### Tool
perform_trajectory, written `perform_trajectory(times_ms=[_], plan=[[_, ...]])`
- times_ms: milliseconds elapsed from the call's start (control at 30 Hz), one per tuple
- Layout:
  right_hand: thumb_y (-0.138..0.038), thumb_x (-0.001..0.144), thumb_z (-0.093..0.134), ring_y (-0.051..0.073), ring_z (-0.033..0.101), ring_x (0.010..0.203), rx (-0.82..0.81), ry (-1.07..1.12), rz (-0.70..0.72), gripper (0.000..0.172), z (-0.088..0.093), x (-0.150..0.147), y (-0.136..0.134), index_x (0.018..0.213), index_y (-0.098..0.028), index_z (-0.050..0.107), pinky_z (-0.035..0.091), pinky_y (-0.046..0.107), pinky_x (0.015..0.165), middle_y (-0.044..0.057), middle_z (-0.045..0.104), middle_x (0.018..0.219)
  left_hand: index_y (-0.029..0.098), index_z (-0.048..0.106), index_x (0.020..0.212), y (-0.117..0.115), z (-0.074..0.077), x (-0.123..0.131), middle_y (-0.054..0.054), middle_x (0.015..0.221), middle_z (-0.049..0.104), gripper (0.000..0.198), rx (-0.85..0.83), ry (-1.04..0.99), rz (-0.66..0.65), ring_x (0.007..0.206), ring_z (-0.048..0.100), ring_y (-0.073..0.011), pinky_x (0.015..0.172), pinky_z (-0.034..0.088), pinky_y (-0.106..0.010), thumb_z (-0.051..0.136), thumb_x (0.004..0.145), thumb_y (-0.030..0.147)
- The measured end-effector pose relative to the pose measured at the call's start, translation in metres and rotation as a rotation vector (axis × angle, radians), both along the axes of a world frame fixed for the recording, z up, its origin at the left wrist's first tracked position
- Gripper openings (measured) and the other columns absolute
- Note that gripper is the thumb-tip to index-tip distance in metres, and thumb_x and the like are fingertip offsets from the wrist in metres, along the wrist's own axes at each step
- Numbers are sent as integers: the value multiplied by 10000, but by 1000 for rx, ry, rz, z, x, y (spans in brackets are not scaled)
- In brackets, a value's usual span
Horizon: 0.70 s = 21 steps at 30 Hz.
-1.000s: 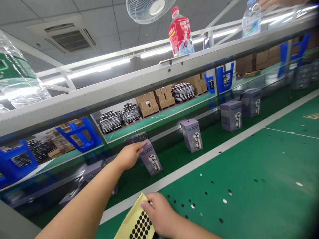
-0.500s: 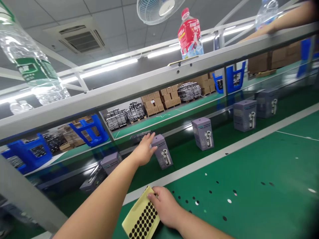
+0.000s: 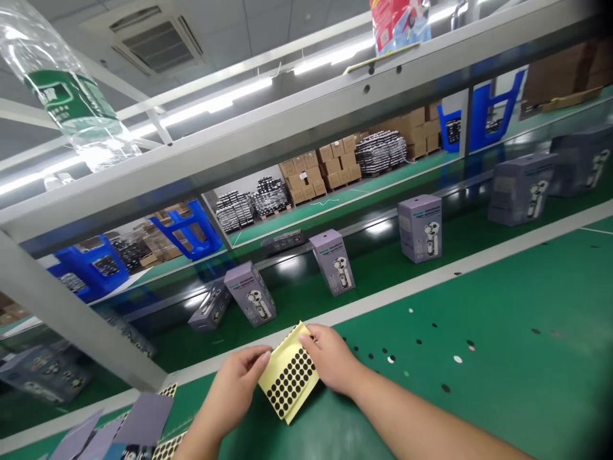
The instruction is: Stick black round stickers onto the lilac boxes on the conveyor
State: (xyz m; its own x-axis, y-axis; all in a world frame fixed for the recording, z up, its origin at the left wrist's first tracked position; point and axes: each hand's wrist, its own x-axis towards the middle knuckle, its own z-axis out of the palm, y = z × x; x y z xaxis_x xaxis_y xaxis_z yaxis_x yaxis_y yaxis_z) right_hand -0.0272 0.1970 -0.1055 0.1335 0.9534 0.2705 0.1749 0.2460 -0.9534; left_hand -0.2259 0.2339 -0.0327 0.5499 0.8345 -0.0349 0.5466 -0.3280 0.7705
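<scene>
Right hand pinches the top edge of a yellow backing sheet of round black stickers over a green work mat; left hand has fingers together at the sheet's left edge, grip unclear. Upright lilac cardboard boxes stand beyond on a dark green conveyor belt.

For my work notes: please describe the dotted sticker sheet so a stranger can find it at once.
On the green mat, in front of the conveyor, look between the two hands. The right hand grips a yellow sheet of black round stickers, the left hand beside it. The other dotted sheet, at lower left, lies untouched.
</scene>
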Motion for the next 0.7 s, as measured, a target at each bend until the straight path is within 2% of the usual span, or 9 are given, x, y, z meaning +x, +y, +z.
perform_trajectory(times_ms=[200,333,433,533,633,700], plan=[[-324,927,449,167,590,737,13,-6,-10,289,2,0,-1,784,-159,638,396,243,643,34,665,790,194,745,858,12,0,5,-53,789,710,422,82,103,4,727,599,-225,609,399,-263,492,900,529],[-330,927,451,163,594,736,9,14,-9,287,0,-1,0,787,-160,634,397,237,634,33,669,799,185,722,757,19,-4,5,-48,733,693,418,142,164,-35,668,585,-204,570,392,-252,483,902,496],[-336,926,454,162,590,729,-1,26,-6,284,-2,-2,1,784,-161,627,396,235,627,31,665,790,193,718,716,26,-1,2,-46,714,699,371,216,179,-22,670,614,-219,577,428,-261,525,873,467],[-339,928,448,160,585,709,-14,40,-7,286,-4,-2,2,788,-164,624,392,233,608,30,659,774,217,740,832,41,20,0,-64,868,737,331,403,162,117,817,656,-259,715,485,-299,538,861,477],[-336,931,440,160,586,708,-21,52,-8,289,-5,-1,3,786,-164,623,392,233,607,31,657,773,233,726,976,66,59,8,-84,1048,716,342,658,177,235,995,621,-298,882,444,-353,510,873,478],[-335,932,439,160,588,715,-27,59,-6,286,-5,-1,4,794,-164,623,394,232,609,33,659,781,243,720,985,87,88,22,-89,1089,695,326,772,244,194,1050,585,-324,929,398,-385,499,876,456]])
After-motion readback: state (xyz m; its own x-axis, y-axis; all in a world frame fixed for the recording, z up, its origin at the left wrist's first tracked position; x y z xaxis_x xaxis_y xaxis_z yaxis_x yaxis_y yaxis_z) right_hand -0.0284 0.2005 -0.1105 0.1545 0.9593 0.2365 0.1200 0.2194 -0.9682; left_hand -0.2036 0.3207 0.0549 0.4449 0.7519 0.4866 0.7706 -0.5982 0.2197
